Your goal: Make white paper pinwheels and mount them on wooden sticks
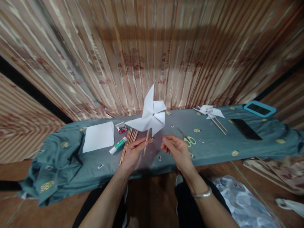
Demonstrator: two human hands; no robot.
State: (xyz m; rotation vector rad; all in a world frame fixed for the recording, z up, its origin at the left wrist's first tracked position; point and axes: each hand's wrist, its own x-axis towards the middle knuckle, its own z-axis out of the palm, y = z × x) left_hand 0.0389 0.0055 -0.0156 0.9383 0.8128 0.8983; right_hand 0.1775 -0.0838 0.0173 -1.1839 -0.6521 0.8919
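Note:
A white paper pinwheel [152, 117] on a thin wooden stick stands upright above the table's middle. My left hand [134, 152] pinches the stick near its lower end. My right hand [177, 149] hovers just right of the stick with its fingers loosely curled and nothing in them. Under my left hand lies a bundle of wooden sticks [128, 141]. A glue stick [118, 145] with a green body lies left of them, and green-handled scissors [187, 138] lie behind my right hand.
A teal cloth [213, 148] covers the low table. On it lie white paper sheets [99, 136], a small red box [122, 128], a second pinwheel [210, 112], a black phone [246, 129] and a teal-framed tablet [259, 109]. A striped curtain hangs behind.

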